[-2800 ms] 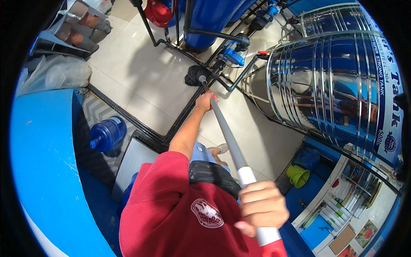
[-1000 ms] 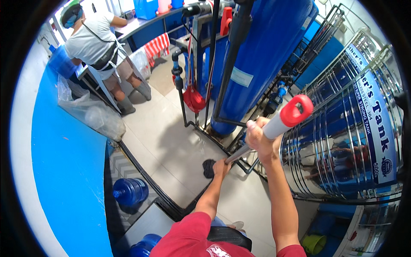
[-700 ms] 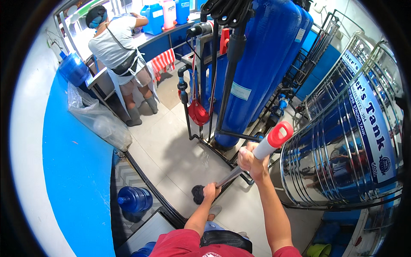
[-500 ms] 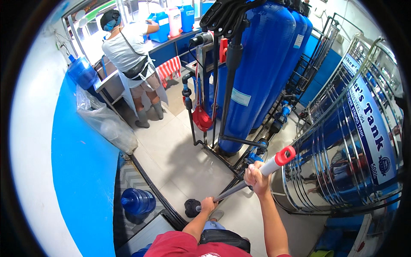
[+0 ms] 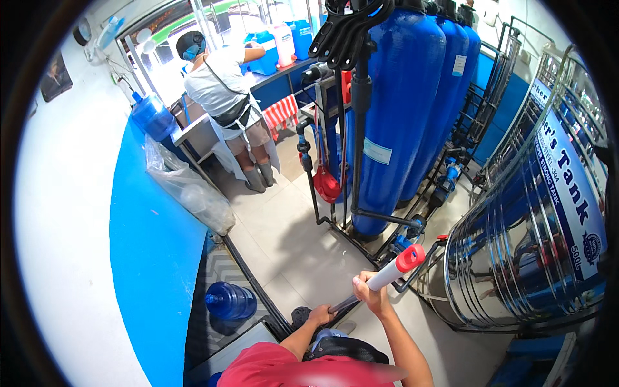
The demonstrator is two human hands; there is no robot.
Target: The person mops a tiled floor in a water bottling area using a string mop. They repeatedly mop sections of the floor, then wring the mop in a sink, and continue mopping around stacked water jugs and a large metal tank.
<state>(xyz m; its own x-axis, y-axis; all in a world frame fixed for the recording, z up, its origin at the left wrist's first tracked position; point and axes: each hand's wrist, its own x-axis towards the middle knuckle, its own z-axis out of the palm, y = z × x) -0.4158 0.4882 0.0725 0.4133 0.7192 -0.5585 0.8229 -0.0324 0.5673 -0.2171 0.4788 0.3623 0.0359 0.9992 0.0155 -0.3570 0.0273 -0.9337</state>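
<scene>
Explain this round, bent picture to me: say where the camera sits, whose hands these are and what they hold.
The camera is worn on a person's head and looks down through a fisheye lens, so straight edges curve. The two bare forearms rising from the bottom belong to the wearer. The right hand grips the white upper part of a long handle just below its red end cap. The left hand holds the darker shaft lower down, toward the tiled floor. Around them stand tall blue filter cylinders, a ribbed steel tank and a blue water jug lying by the wall. Another person works at a counter further back.
</scene>
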